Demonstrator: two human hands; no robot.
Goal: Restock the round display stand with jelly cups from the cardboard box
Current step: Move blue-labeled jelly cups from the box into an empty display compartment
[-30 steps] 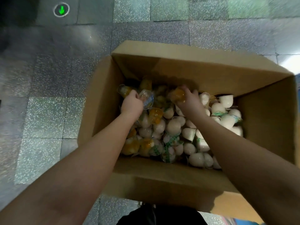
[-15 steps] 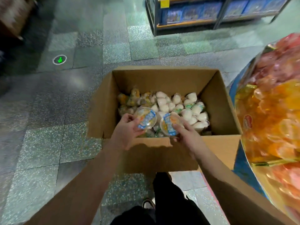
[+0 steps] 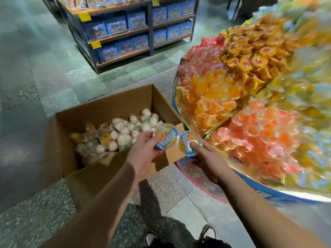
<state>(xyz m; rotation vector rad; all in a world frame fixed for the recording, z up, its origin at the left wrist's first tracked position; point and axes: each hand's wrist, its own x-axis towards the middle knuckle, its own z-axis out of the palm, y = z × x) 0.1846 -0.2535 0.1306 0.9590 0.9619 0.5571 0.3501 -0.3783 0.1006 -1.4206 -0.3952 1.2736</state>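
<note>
An open cardboard box (image 3: 107, 108) on the floor holds several white and orange jelly cups (image 3: 123, 133). My left hand (image 3: 143, 149) grips one orange jelly cup with a blue-rimmed lid (image 3: 165, 137) above the box's right corner. My right hand (image 3: 206, 158) grips a second such cup (image 3: 187, 143), touching the first. Both cups sit just left of the round display stand (image 3: 304, 196), whose gold-rimmed sections are heaped with orange and red jelly cups (image 3: 223, 97). The stand's right side is blurred.
A shelf unit (image 3: 150, 33) with blue boxes stands at the back across the tiled floor (image 3: 44, 77). My black shoes (image 3: 206, 231) show at the bottom. A pink and blue base ring (image 3: 193, 172) circles the foot of the stand.
Both hands lifted out of the box, each with a jelly cup, and moved right toward the stand. The view swung up and right, so the stand now fills the right side.
</note>
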